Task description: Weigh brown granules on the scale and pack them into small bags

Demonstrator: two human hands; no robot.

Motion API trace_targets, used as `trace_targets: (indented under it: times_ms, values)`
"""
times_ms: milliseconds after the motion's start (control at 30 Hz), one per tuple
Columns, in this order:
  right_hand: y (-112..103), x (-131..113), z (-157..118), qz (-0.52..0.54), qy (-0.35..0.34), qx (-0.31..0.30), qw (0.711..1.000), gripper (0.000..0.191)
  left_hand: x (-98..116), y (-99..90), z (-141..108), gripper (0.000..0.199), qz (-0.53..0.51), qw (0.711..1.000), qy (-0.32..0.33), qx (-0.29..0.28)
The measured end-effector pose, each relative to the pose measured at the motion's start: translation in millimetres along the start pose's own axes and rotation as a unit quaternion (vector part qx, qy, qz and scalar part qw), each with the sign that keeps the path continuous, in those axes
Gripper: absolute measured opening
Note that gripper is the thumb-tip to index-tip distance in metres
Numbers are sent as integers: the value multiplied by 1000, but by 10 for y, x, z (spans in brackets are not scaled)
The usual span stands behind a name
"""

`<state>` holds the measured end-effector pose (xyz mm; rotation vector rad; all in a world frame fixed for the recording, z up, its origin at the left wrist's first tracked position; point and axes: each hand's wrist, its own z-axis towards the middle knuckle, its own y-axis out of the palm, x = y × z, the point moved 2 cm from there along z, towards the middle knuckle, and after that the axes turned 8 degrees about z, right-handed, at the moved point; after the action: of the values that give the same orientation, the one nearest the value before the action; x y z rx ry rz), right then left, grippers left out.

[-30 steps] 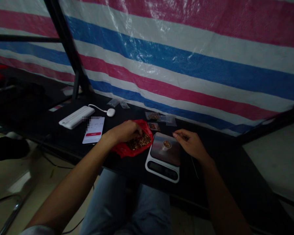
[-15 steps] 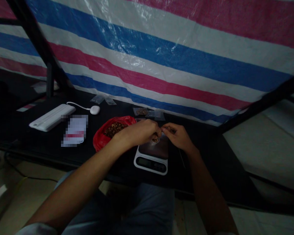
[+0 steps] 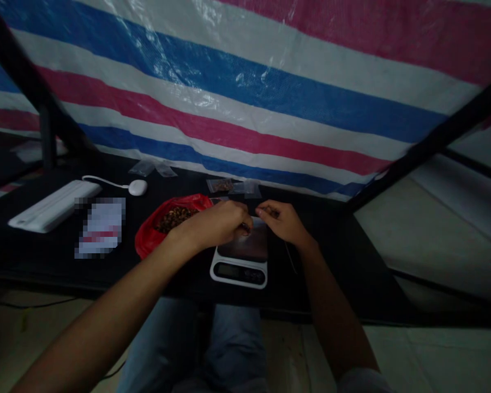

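A white digital scale [image 3: 238, 274] with a dark plate lies on the black table. Over its plate is my left hand [image 3: 230, 219], fingers closed on something small that I cannot make out. Just right of it, my right hand [image 3: 281, 219] has its thumb and forefinger pinched together above the scale's far right corner; what is between them is too small to name. A red plastic bag [image 3: 147, 233], open at the top, holds many small brown pieces [image 3: 175, 216] and sits left of the scale, partly behind my left wrist.
Small clear bags lie behind the scale, one with brown contents [image 3: 222, 185]. To the left are a white power strip [image 3: 55, 206], a round white object on a cord [image 3: 137, 188] and a blurred white packet [image 3: 102, 226]. A striped sheet [image 3: 245, 98] hangs behind the black table [image 3: 331, 262].
The view has turned, so the table things sit further left. A pale piece visible under my left fingers before is now mostly hidden. My hands remain over the scale.
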<state>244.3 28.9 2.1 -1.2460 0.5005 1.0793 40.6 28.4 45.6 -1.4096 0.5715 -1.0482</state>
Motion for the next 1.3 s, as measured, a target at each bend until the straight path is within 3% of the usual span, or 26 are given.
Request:
trace_targets:
  times_ms: [100,233,500,667,800,867,1067,1300]
  values:
    - [4,49,6,4,12,-15,1000,20,7,-49,-27,19,-27,999,-10,16]
    - [30,89,8,-18,18,-67,997,17,2,-140,-69,30,-66,997,-22,44]
    - [137,52,3,-102,-66,-109,987,12,-47,-62,-73,32,-144,987,-27,59]
    - [103,38,9,-74,-61,-86,992,7,-64,21,-72,27,-163,983,-30,79]
    - [-19,-35,-3,4,-38,-49,998,7,-71,-4,-113,25,-197,975,-40,93]
    - [-29,-89,-17,30,-33,-59,997,8,-88,-29,-146,24,-211,970,-55,103]
    - [97,-197,-50,58,-50,-146,986,12,-269,95,-201,28,-146,979,-115,88]
    - [80,-198,-43,62,-40,-109,991,15,-426,325,-130,23,-73,990,-114,44]
